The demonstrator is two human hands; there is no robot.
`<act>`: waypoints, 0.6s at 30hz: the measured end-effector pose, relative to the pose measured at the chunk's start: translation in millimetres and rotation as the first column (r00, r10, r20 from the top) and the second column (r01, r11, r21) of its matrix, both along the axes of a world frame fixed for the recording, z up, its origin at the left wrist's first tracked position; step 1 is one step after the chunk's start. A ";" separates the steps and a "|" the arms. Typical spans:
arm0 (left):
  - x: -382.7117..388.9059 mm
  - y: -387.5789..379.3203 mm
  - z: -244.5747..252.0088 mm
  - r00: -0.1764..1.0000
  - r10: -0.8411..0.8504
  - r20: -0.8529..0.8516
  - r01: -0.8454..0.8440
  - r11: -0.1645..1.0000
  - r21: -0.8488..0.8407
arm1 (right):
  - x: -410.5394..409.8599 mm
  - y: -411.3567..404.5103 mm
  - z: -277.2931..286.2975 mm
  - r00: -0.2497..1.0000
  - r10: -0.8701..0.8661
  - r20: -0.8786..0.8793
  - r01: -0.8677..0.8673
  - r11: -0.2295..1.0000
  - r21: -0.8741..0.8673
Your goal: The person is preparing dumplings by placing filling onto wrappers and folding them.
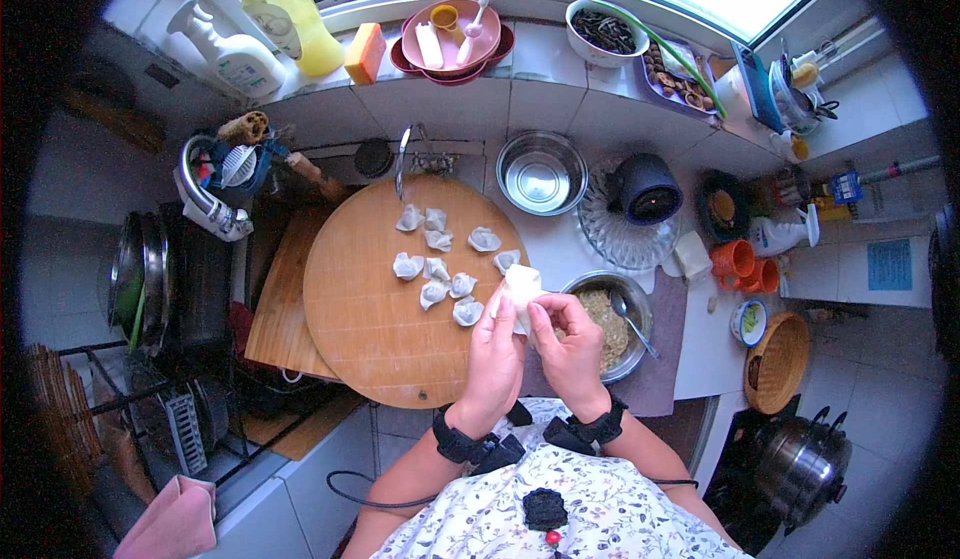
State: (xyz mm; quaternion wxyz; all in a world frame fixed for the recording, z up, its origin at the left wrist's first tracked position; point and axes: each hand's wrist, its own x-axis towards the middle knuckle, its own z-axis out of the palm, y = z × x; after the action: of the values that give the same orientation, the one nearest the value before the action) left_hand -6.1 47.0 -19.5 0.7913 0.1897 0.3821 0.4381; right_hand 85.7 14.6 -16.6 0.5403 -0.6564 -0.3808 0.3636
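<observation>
Between my two hands is a pale dough wrapper (523, 286), partly folded. My left hand (495, 356) holds it from the left, with the thumb on its lower part. At its right edge, my right hand (566, 345) pinches it between thumb and fingers. Several folded wontons (437, 290) lie on a round wooden board (375, 334) to the left of my hands. Just behind my right hand stands a metal bowl (646, 311) of minced filling (611, 326), with a spoon (634, 324) resting in it. My fingers hide part of the bowl.
Behind the board are a faucet (403, 158) and an empty steel basin (542, 176). A glass plate (600, 233) bears a dark cup-like container (651, 190). Orange mugs (731, 259), a small bowl (748, 323) and a wicker basket (780, 364) stand at right. A steel pot (802, 461) sits lower right.
</observation>
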 end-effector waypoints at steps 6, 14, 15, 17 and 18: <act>-5.0 8.9 8.2 0.980 0.102 0.170 -0.078 0.987 -0.141 | 15.1 -0.9 -9.2 0.865 -0.134 -0.484 0.166 0.986 0.022; -35.1 17.6 7.4 0.974 0.155 0.166 -0.139 0.985 -0.102 | 67.0 -2.0 -3.8 0.742 -0.316 -0.591 0.420 0.907 0.042; -35.8 17.9 9.6 0.974 0.155 0.166 -0.140 0.985 -0.102 | 71.2 -2.2 1.6 0.773 -0.332 -0.541 0.431 0.900 0.062; -36.0 18.2 15.6 0.988 0.126 0.086 -0.124 0.992 -0.023 | 71.7 -0.7 8.9 0.813 -0.351 -0.465 0.439 0.894 0.093; -33.2 17.4 15.8 0.989 0.122 0.089 -0.120 0.992 -0.023 | 69.2 -2.5 14.3 0.913 -0.313 -0.261 0.351 0.930 0.111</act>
State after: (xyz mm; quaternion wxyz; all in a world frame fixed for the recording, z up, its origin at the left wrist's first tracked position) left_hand -39.3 64.3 -3.7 0.7814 0.1391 0.3606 0.4900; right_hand 154.9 12.1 -2.3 0.6856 -0.6190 -0.2228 0.3119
